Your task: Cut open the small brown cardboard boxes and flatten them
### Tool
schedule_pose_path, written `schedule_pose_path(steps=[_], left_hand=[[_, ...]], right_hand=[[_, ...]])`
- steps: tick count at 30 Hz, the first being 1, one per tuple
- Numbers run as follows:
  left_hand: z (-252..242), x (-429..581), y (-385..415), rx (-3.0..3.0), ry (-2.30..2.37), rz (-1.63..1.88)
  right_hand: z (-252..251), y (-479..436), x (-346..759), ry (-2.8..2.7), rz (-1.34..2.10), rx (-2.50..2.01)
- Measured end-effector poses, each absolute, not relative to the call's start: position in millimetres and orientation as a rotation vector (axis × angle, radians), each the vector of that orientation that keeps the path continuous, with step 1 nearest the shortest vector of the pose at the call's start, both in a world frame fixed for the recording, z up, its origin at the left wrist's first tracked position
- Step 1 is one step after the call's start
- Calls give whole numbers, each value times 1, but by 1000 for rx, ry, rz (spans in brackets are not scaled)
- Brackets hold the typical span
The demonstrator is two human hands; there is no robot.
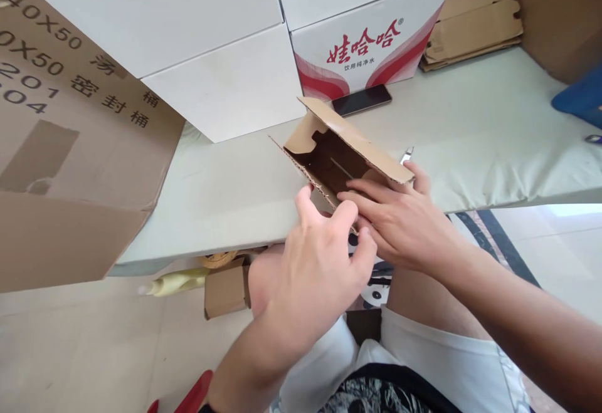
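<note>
A small brown cardboard box [345, 161] is tilted at the front edge of the cloth-covered table, its open side facing up toward me. My left hand [324, 247] is closed on the box's near edge with bent fingers. My right hand [399, 219] grips the right end, with some fingers reaching inside the opening and the thumb on the outer far side. Inside the box a pale line shows on the dark inner wall. A small shiny metal piece [407, 154] lies just beyond my right hand, partly hidden.
White cartons [371, 43] with red print stand at the back, a black phone [362, 100] before them. Flattened cardboard [475, 34] lies back right, near a blue object [580, 99]. A large carton [70, 150] stands left. Below are a small box [227, 289] and my legs.
</note>
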State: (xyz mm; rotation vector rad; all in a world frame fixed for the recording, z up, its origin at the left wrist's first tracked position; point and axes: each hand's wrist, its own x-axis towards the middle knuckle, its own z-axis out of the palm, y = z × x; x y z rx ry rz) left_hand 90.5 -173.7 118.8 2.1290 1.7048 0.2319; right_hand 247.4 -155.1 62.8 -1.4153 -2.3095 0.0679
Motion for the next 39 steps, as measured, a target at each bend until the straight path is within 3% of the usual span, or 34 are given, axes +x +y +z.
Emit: schedule_pose_path(steps=[5, 10, 12, 14, 17, 22, 33, 36, 39], left_hand=[[127, 65, -184, 2161, 1653, 229], [132, 22, -153, 2051, 1857, 827], [131, 10, -134, 1937, 2014, 741], [125, 3, -119, 1873, 1967, 406], [110, 5, -108, 1874, 1869, 285], [80, 11, -110, 1923, 1955, 453], [20, -13, -128, 1611, 1600, 945], [0, -20, -134, 1465, 1487, 1004], [-20, -28, -141, 1333, 1443, 1118]], right_hand=[[58, -158, 250, -2248, 48, -1345], [53, -167, 254, -2253, 47, -1118], [53, -170, 255, -2275, 60, -1057], [53, -173, 255, -2297, 59, -981], [53, -178, 253, -2336, 30, -894], [48, -187, 250, -2369, -93, -867], [21, -217, 284, -2126, -267, -983], [15, -215, 291, -2102, -200, -994], [11, -213, 297, -1935, 76, -982]])
